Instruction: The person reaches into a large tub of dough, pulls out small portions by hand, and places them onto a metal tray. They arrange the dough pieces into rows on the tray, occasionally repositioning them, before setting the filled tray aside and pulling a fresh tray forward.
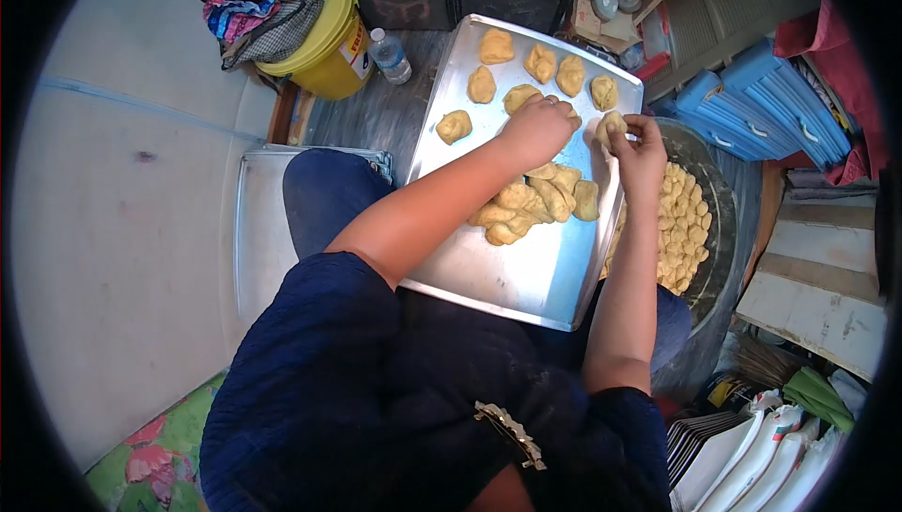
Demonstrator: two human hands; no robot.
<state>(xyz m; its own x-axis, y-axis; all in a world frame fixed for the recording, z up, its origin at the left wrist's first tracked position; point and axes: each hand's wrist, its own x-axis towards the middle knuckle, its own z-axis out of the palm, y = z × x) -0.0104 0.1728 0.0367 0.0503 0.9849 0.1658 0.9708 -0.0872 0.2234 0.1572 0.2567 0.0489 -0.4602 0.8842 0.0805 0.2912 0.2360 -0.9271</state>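
Several dough pieces (531,202) lie heaped on a metal tray (507,272) on the lap. Left hand (537,127) presses flat there; right hand (639,150) pinches one dough lump (612,124) — probably soft, light, sticky — best gripped gently at its sides.

Head camera, looking steeply down

One fisheye view from the person's head faces forward and down over their own lap, close to the tray (526,268) resting there, with both arms reaching away from the lens. The dark round rim of the lens cuts off all corners; floor clutter fills the edges.
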